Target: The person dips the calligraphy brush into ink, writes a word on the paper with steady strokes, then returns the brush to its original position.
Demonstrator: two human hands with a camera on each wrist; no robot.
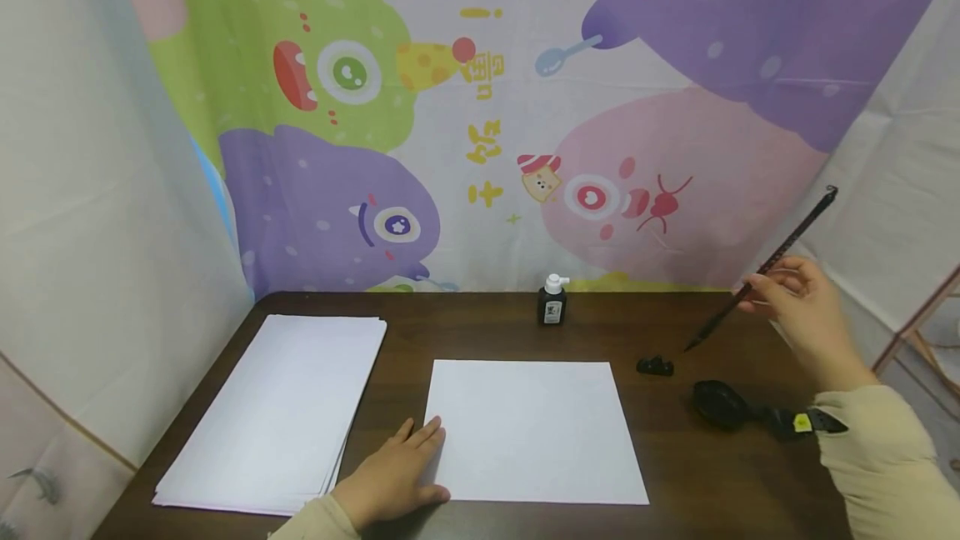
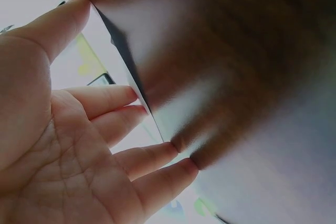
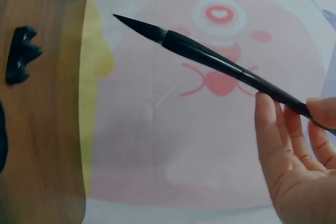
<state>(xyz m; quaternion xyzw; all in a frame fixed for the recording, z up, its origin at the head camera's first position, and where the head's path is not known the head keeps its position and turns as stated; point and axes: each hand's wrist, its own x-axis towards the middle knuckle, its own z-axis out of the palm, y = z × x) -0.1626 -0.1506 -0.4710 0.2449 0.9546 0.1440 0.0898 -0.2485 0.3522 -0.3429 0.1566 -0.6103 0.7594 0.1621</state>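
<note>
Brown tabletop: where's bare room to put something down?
Bare wood shows between paper stack and ink bottle, behind the single sheet, and right of it, in front of the black spoon-shaped object. Crowded: around that object and brush rest, near the right hand, and between stack and sheet by the left hand.

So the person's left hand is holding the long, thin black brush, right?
Not quite: the person's right hand is holding the long, thin black brush, as the head view shows. The left hand touches the white rectangular paper sheet.

Black brush [image 3: 207,57], white sheet [image 1: 536,432], brown wood-grain table [image 1: 720,482].
</note>
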